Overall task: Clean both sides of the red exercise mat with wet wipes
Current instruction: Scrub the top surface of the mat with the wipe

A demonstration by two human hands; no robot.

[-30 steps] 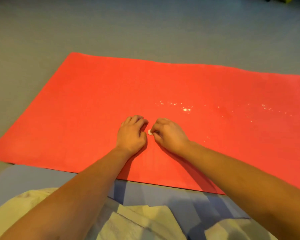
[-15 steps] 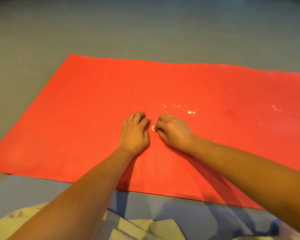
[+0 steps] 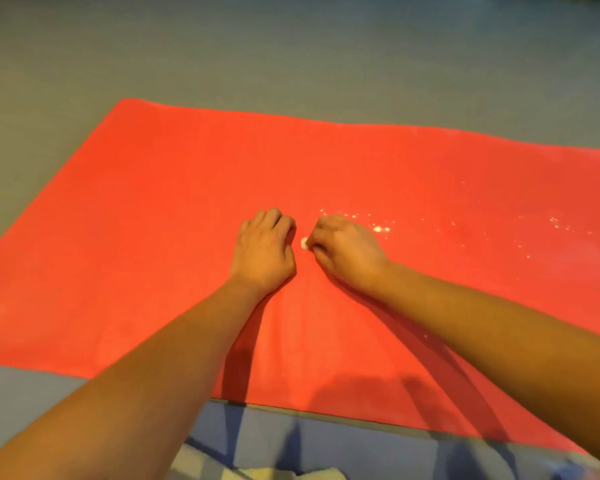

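Down on the grey floor (image 3: 291,57), the red exercise mat (image 3: 153,237) is lying flat and spread out, its left end showing whole and its right part running out of view. I am looking over both bare forearms, which are reaching in from the bottom corners and meeting near the middle of the mat.

Left grip (image 3: 264,252) is resting knuckles-up on the red surface, its fingers (image 3: 274,220) curling under at the tips and pressing onto the mat. Nothing is showing inside it, so I am calling it closed and empty.

Right grip (image 3: 349,252) is sitting just beside it, with a thin strip of red between the two, and it is pinching a small white wad (image 3: 304,243) between thumb and curled fingertips. That wad is poking out on the side facing the left grip. It is either touching the mat or sitting just over it; I cannot tell which. It is also too small for me to tell whether it is a balled-up wipe.

Just past the right grip, white specks (image 3: 378,229) are glinting on the mat, and a second scatter of specks (image 3: 555,221) is trailing toward the right edge. Shadows of both arms are falling on the near part of the mat. Along the mat's near edge a blue surface (image 3: 326,441) is showing, and a pale cloth (image 3: 291,475) is peeking in at the very bottom.
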